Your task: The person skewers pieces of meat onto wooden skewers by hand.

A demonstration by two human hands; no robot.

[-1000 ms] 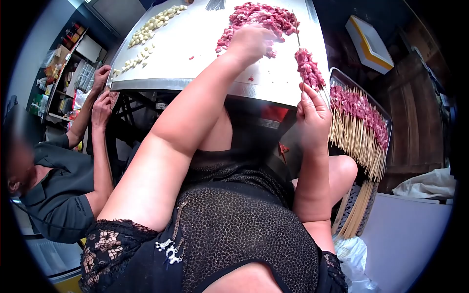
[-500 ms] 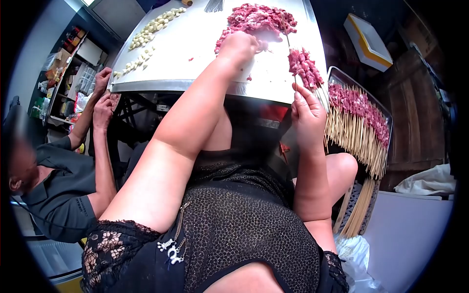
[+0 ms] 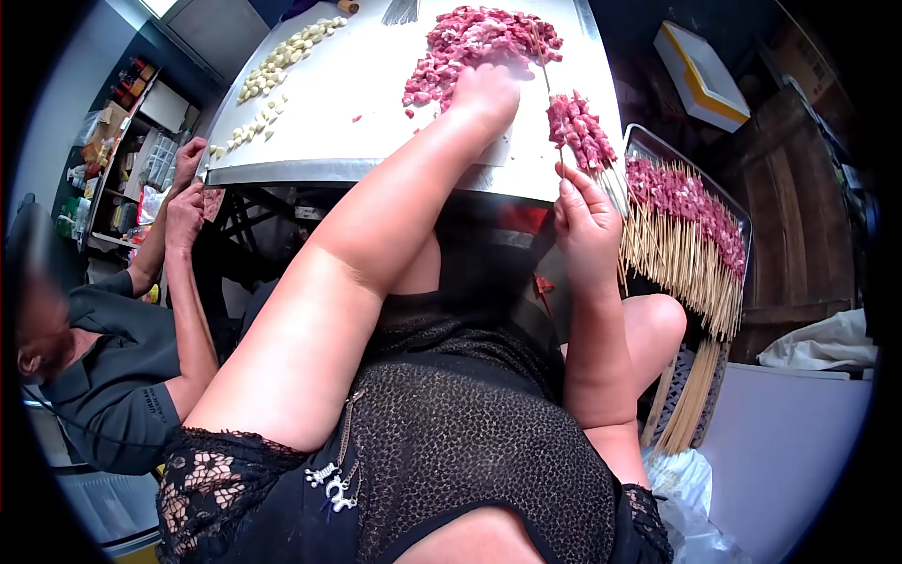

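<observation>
My right hand [image 3: 589, 214] is closed in a pinch around the lower end of a thin wooden skewer [image 3: 543, 66], which points up and away over the white table. Beside that skewer, meat-laden skewers [image 3: 581, 132] lie at the table's right edge. My left hand [image 3: 487, 97] reaches to the near side of a pile of raw meat pieces [image 3: 460, 42]. Its fingers are curled, and the tips are turned away from view, so what they hold is hidden. A few small meat scraps lie loose on the table near the pile.
A metal tray [image 3: 749, 226] of many meat skewers stands right of the table [image 3: 329, 113], with bare sticks [image 3: 691, 404] below. Garlic cloves [image 3: 291, 56] lie along the table's left. A co-worker's hands [image 3: 188, 193] are at the left corner. A white-and-yellow box [image 3: 703, 75] sits behind.
My left hand has moved slightly right along the near side of the meat pile. My right hand keeps its pinch on the skewer. The whole view has shifted a little.
</observation>
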